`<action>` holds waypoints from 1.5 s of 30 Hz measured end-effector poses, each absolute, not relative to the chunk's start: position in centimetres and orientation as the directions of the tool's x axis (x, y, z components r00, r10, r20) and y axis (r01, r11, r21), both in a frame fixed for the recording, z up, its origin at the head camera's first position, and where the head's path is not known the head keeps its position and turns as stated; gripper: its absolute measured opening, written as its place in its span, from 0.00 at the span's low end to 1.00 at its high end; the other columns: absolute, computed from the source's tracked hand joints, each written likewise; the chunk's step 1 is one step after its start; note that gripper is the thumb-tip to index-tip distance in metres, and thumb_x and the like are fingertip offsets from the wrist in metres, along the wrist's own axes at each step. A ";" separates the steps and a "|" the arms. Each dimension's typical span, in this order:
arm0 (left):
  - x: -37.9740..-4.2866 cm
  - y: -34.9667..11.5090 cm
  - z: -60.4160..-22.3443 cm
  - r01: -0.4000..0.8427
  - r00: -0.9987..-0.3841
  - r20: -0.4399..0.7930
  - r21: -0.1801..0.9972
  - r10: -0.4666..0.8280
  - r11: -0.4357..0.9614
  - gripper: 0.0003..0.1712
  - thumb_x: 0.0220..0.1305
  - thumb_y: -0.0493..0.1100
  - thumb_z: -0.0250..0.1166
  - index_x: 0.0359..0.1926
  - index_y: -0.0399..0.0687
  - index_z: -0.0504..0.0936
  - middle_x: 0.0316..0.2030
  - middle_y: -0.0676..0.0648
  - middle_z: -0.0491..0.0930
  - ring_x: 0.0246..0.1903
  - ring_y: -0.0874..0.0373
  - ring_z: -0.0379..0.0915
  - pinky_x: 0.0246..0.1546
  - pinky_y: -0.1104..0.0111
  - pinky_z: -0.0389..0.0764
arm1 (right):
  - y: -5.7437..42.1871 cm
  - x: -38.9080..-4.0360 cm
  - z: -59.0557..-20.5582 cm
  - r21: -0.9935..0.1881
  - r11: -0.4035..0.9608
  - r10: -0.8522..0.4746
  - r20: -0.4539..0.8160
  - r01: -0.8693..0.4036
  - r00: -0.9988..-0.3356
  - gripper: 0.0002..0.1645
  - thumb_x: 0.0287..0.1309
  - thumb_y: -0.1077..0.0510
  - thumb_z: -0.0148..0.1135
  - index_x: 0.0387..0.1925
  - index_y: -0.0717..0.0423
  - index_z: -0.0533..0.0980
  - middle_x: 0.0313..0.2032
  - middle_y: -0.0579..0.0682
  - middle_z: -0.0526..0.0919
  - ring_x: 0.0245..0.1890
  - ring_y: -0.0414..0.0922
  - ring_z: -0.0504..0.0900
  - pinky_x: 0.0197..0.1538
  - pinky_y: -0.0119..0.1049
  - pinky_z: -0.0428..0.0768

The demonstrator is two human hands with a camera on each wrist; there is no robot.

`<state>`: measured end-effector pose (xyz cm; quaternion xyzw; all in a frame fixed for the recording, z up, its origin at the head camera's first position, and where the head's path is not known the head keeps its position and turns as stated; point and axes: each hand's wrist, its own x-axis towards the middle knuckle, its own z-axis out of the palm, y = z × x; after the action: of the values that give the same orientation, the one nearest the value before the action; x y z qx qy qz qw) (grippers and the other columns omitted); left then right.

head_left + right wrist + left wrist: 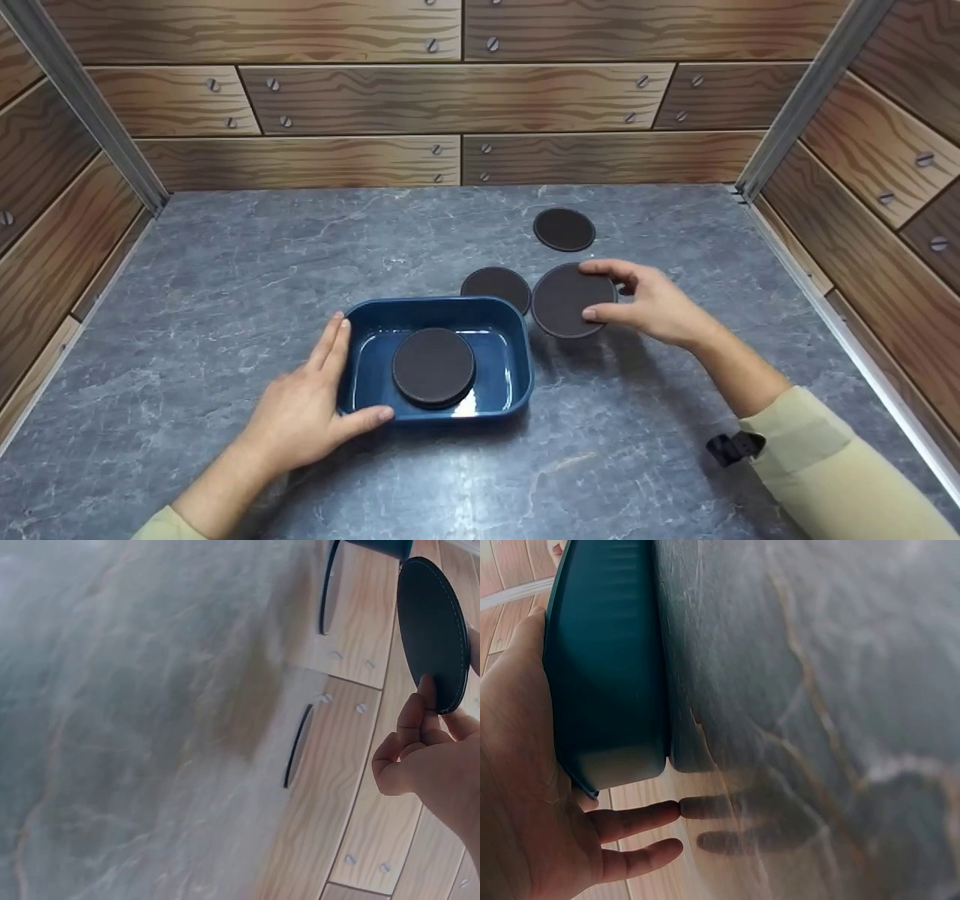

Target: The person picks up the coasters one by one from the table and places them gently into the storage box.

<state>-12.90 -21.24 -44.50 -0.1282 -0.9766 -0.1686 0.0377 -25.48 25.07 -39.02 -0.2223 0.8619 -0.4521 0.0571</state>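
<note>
A round dark brown coaster with a stitched edge is held off the table, right of the blue dish. My right hand pinches its right edge, thumb on the upper face and fingers around the far side and underneath. Inside the rectangular blue baking dish, a small stack of matching coasters lies near the middle. My left hand spans the dish's near left corner, straight fingers along the left side and thumb on the near rim. In the left wrist view, two fingers extend past the dish's wall.
One coaster lies on the table just behind the dish, partly hidden by its rim. Another coaster lies farther back. Wood-patterned panels enclose the grey marbled table at the back and sides.
</note>
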 end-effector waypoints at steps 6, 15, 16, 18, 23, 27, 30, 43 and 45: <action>-13.0 -21.2 -44.5 0.260 -0.965 0.110 0.317 0.237 0.912 0.74 0.58 0.85 0.61 0.85 0.39 0.46 0.85 0.40 0.45 0.46 0.34 0.84 0.43 0.38 0.81 | 23.6 -25.0 -38.1 -0.797 0.500 -0.447 0.098 -0.339 -0.889 0.38 0.58 0.55 0.81 0.69 0.53 0.79 0.59 0.53 0.83 0.48 0.55 0.80 0.48 0.35 0.77; -13.0 -21.2 -44.4 0.250 -0.968 0.092 0.313 0.233 0.916 0.75 0.58 0.86 0.60 0.85 0.39 0.45 0.85 0.39 0.44 0.47 0.33 0.84 0.44 0.37 0.81 | 20.0 -24.6 -37.8 -0.813 0.422 -0.525 0.142 -0.402 -0.839 0.38 0.55 0.57 0.82 0.67 0.56 0.80 0.63 0.50 0.84 0.54 0.51 0.78 0.58 0.46 0.73; -13.0 -21.2 -44.4 0.250 -0.968 0.092 0.313 0.233 0.916 0.75 0.58 0.86 0.60 0.85 0.39 0.45 0.85 0.39 0.44 0.47 0.33 0.84 0.44 0.38 0.81 | 19.5 -24.6 -37.8 -0.811 0.416 -0.534 0.147 -0.411 -0.832 0.38 0.55 0.57 0.82 0.67 0.56 0.80 0.63 0.50 0.84 0.55 0.50 0.78 0.59 0.47 0.73; -13.0 -21.1 -44.4 0.250 -0.968 0.093 0.312 0.233 0.917 0.75 0.58 0.86 0.60 0.85 0.39 0.46 0.85 0.40 0.44 0.47 0.33 0.84 0.44 0.38 0.81 | 18.6 -24.4 -37.8 -0.807 0.407 -0.553 0.156 -0.428 -0.819 0.37 0.55 0.56 0.82 0.67 0.56 0.80 0.63 0.50 0.84 0.56 0.50 0.78 0.60 0.50 0.72; -12.9 -21.1 -44.4 0.266 -0.963 0.115 0.315 0.242 0.911 0.74 0.59 0.84 0.62 0.85 0.38 0.46 0.85 0.39 0.45 0.44 0.34 0.84 0.42 0.39 0.81 | 16.2 -24.1 -38.1 -0.789 0.390 -0.594 0.178 -0.474 -0.785 0.37 0.56 0.53 0.82 0.66 0.54 0.80 0.62 0.49 0.84 0.58 0.48 0.79 0.61 0.51 0.71; -12.9 -21.2 -44.4 0.274 -0.961 0.125 0.316 0.247 0.908 0.74 0.59 0.83 0.63 0.85 0.38 0.46 0.85 0.40 0.45 0.43 0.34 0.84 0.40 0.40 0.82 | 14.1 -23.9 -38.6 -0.788 0.383 -0.619 0.168 -0.482 -0.767 0.37 0.56 0.51 0.82 0.66 0.54 0.80 0.60 0.51 0.85 0.54 0.49 0.80 0.59 0.48 0.74; -12.9 -21.2 -44.4 0.267 -0.963 0.115 0.319 0.243 0.909 0.74 0.59 0.84 0.62 0.85 0.39 0.45 0.85 0.40 0.43 0.44 0.34 0.84 0.42 0.40 0.82 | 12.6 -23.7 -39.0 -0.784 0.395 -0.632 0.145 -0.478 -0.761 0.39 0.54 0.50 0.82 0.67 0.54 0.80 0.61 0.52 0.84 0.55 0.50 0.80 0.62 0.48 0.75; -13.0 -21.2 -44.3 0.261 -0.965 0.096 0.317 0.243 0.912 0.74 0.59 0.84 0.61 0.85 0.38 0.45 0.85 0.39 0.43 0.41 0.35 0.85 0.41 0.40 0.82 | 9.4 -23.0 -40.5 -0.703 0.448 -0.672 0.143 -0.552 -0.727 0.39 0.55 0.48 0.81 0.67 0.55 0.80 0.62 0.50 0.83 0.62 0.47 0.79 0.68 0.47 0.72; -13.0 -21.1 -44.2 0.265 -0.964 0.103 0.314 0.245 0.912 0.74 0.59 0.84 0.61 0.85 0.38 0.45 0.85 0.39 0.44 0.41 0.35 0.85 0.40 0.40 0.82 | 9.2 -22.9 -40.6 -0.676 0.468 -0.680 0.136 -0.569 -0.720 0.39 0.55 0.48 0.80 0.67 0.55 0.80 0.63 0.50 0.83 0.63 0.47 0.79 0.69 0.47 0.71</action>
<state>-12.95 -21.14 -44.25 -0.1305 -0.9772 -0.1646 0.0307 -22.92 9.25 -40.60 -0.3661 0.8533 -0.3635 0.0763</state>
